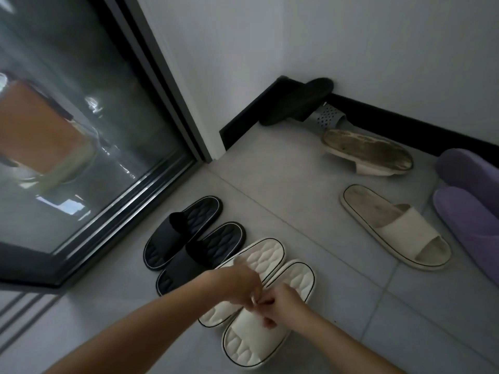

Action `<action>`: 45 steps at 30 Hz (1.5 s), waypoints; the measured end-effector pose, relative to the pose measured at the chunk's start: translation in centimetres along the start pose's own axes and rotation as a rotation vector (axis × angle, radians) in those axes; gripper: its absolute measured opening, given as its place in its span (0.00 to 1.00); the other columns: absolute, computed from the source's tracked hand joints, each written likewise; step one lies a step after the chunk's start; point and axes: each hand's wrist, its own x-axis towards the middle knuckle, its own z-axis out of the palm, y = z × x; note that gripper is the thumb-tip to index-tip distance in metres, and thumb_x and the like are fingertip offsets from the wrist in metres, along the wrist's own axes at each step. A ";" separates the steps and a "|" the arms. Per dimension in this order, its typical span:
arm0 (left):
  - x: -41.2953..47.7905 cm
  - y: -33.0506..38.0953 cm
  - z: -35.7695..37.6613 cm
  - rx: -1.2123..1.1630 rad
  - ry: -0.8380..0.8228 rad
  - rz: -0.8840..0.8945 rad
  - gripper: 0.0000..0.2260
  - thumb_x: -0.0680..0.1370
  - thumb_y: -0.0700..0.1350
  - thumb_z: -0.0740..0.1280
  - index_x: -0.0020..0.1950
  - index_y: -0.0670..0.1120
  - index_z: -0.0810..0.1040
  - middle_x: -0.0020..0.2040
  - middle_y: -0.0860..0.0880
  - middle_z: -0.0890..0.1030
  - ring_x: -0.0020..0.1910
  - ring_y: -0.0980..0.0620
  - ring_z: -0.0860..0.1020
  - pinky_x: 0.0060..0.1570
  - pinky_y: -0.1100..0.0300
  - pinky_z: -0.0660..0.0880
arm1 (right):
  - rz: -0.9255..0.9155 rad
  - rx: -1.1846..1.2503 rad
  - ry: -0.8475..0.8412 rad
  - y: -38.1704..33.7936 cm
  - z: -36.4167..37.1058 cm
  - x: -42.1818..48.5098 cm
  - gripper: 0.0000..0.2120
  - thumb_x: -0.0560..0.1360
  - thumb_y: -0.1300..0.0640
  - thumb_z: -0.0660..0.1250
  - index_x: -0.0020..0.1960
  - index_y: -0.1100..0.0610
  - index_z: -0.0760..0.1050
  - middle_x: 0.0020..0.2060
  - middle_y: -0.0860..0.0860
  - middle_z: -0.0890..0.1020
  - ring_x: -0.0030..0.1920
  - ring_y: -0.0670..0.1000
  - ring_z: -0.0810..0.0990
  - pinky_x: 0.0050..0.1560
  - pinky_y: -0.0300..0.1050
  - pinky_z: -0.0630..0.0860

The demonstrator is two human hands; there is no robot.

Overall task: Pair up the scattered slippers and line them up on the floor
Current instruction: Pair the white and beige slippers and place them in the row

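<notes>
Glass of a sliding door [81,125] is being shown on the far left, with floor tiles [270,190] beside it. Next to the door track, a black pair [193,242] is being kept side by side, already matched. Just right of it, a cream quilted pair [259,295] is being lined up, the two soles touching along their length. The left hand [237,288] is being held over the nearer strap with fingers curled; whether anything is being pinched cannot be told through the blur. The right hand [286,306] is being pressed against it, fingers curled onto the strap of the right-hand cream slipper.

Further right and beyond the hands, a plain cream slide [395,228] is being left upright, its long axis running from far-left to near-right, while its overturned mate [368,151] is lying sole-up near the skirting. That loose pair is judged the likely next work, and the right hand is nearer to it. A black slipper [297,102], a grey perforated one [328,117] and a purple pair [471,201] are being left along the wall
</notes>
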 end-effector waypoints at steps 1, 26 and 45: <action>0.2 0.3 -0.2 0.013 0.025 -0.008 0.12 0.75 0.48 0.67 0.56 0.47 0.80 0.54 0.45 0.81 0.54 0.44 0.78 0.54 0.56 0.71 | 0.001 -0.032 0.017 0.2 -0.4 0.1 0.15 0.73 0.53 0.69 0.28 0.52 0.75 0.24 0.49 0.78 0.23 0.42 0.76 0.29 0.33 0.76; 13.5 13.0 -18.2 -0.359 0.437 0.090 0.17 0.75 0.51 0.68 0.59 0.44 0.75 0.58 0.45 0.77 0.52 0.45 0.79 0.38 0.66 0.72 | 0.101 -0.150 0.919 8.0 -27.1 -6.0 0.13 0.74 0.57 0.67 0.58 0.57 0.76 0.55 0.55 0.79 0.52 0.54 0.78 0.54 0.43 0.70; 24.2 9.2 -24.5 0.180 0.863 -0.106 0.24 0.76 0.42 0.62 0.71 0.45 0.61 0.69 0.45 0.66 0.68 0.46 0.65 0.61 0.54 0.69 | -0.140 -0.600 0.621 10.9 -29.7 0.3 0.13 0.78 0.61 0.57 0.59 0.56 0.75 0.62 0.51 0.71 0.56 0.52 0.75 0.58 0.42 0.70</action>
